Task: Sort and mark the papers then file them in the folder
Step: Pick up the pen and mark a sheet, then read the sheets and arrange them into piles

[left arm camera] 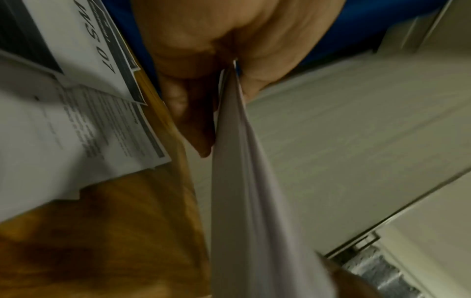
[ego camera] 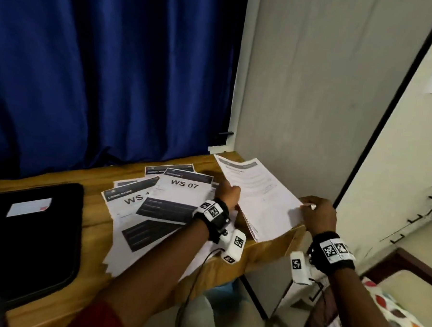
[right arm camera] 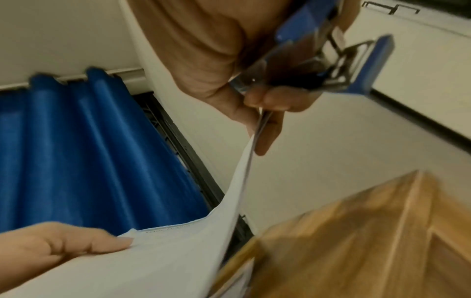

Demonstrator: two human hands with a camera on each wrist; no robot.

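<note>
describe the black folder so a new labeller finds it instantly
Start at the wooden desk below the blue curtain. The black folder lies closed at its left end, left of the spread WS sheets. It alone is dark, with a white label on top.

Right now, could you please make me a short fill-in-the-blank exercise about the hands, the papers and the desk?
1. Both hands hold one stack of papers; the right hand also holds a blue ____.
2. The largest text on the top loose sheet reads WS ____.
3. The black folder lies closed at the ____ end of the wooden desk.
4. The left hand holds the stack at its ____ edge.

Missing words: stapler; 07; left; left
</note>
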